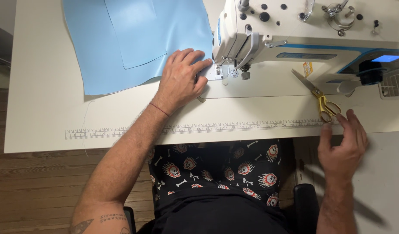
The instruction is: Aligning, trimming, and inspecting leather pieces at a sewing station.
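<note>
Light blue fabric (121, 39) is lying flat on the white sewing table (43, 121), spreading away from your left fingertips toward the far edge, with a smaller blue panel (134, 34) lying on top of it. Your left hand (182, 80) is pressing palm-down on the near right corner of the fabric, fingers held close together and extended, their tips reaching just beside the presser foot (219, 71) of the white sewing machine (312, 30). Your right hand (342, 145) is hovering at the near table edge, fingers loosely apart and gripping nothing, the fingertips sitting just short of the gold handles of the scissors (323, 102). The scissor blades are pointing away from those fingers toward the machine. A printed ruler strip (121, 131) is running along the table edge on the wrist side of both hands.
</note>
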